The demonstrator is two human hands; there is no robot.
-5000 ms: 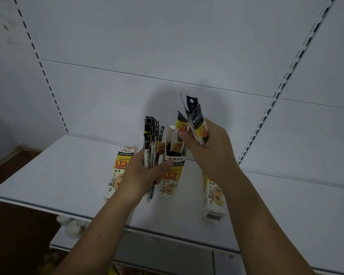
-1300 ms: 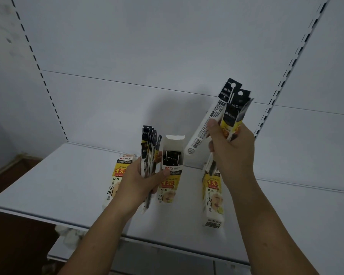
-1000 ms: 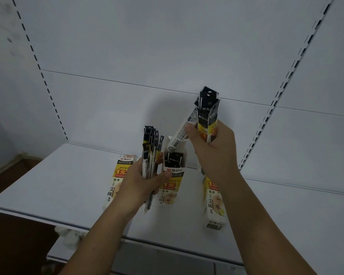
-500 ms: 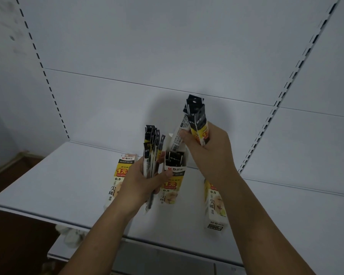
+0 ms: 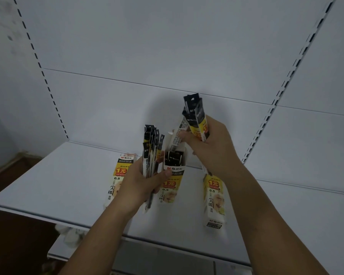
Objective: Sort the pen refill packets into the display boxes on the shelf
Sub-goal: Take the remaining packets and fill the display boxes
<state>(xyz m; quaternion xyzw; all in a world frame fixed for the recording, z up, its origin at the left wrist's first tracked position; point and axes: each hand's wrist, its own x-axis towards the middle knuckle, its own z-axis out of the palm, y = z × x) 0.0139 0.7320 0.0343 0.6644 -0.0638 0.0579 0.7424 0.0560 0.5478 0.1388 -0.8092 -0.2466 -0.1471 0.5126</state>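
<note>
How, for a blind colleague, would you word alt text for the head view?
The right hand holds one refill packet angled into the open middle display box on a white shelf; the left hand grips more packets.

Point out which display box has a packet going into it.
The middle display box: top open, the right hand angles a refill packet into it. Left box and right box get none.

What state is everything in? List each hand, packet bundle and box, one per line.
left hand: grips a bundle of packets.
right hand: grips a second bundle, one packet tipped into the middle box.
middle box: upright, top flap open, packets inside.
left box: upright, partly hidden by the left hand.
right box: upright, top hidden behind the right hand.
</note>
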